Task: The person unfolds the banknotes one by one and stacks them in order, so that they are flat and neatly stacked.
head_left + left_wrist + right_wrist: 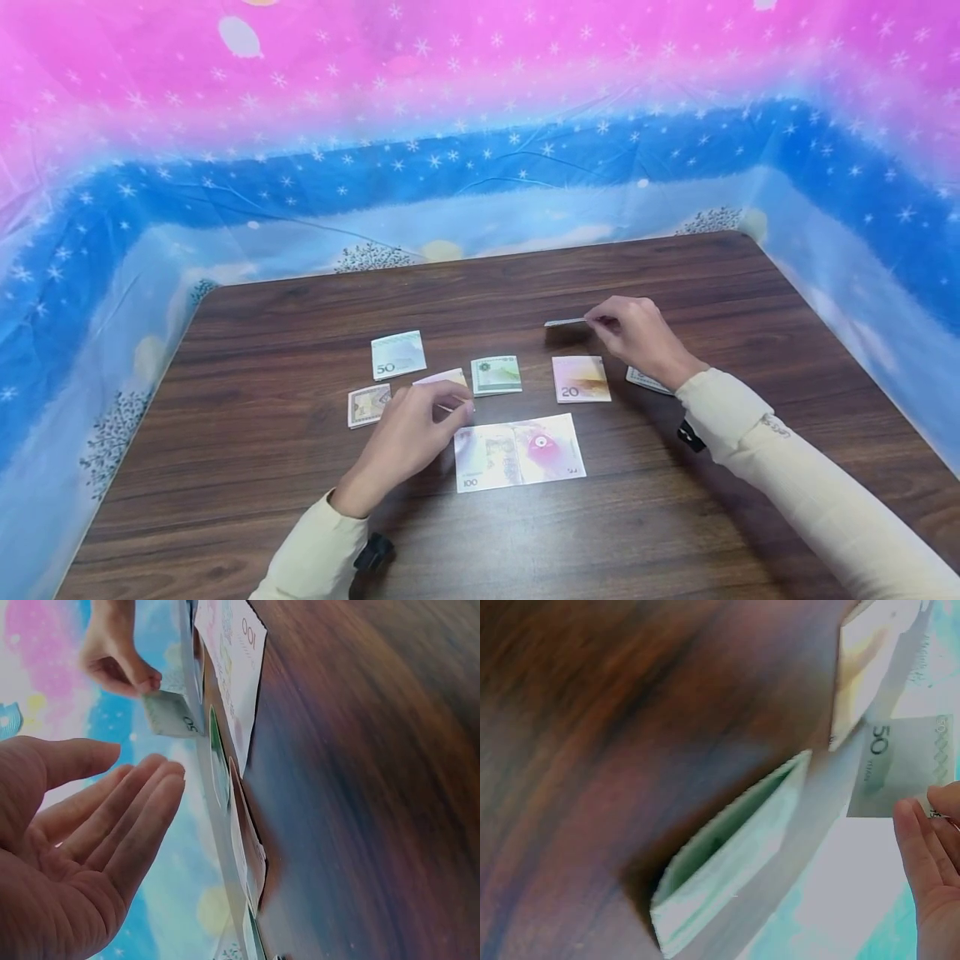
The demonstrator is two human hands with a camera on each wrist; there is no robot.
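Note:
My right hand [641, 335] pinches a folded 50-yuan banknote [907, 765] between thumb and fingertips, holding it up over the far right part of the table. In the head view that note appears nearly edge-on. My left hand [408, 429] hovers near the front notes, its fingers loosely extended and apart from the thumb, with nothing between them. It partly covers a folded pinkish-yellow banknote [444, 377] and a tan banknote [363, 408]. Just right of it lies an unfolded 100 banknote [487, 479] with a crease down the middle.
Folded notes lie around on the dark wooden table [247, 450]: a 50 banknote [399, 354] at left, a green banknote [497, 377] mid-table, a 20 banknote [582, 375] to the right. Another folded greenish note [735, 859] sits under my right wrist. A patterned cloth [465, 167] surrounds the table.

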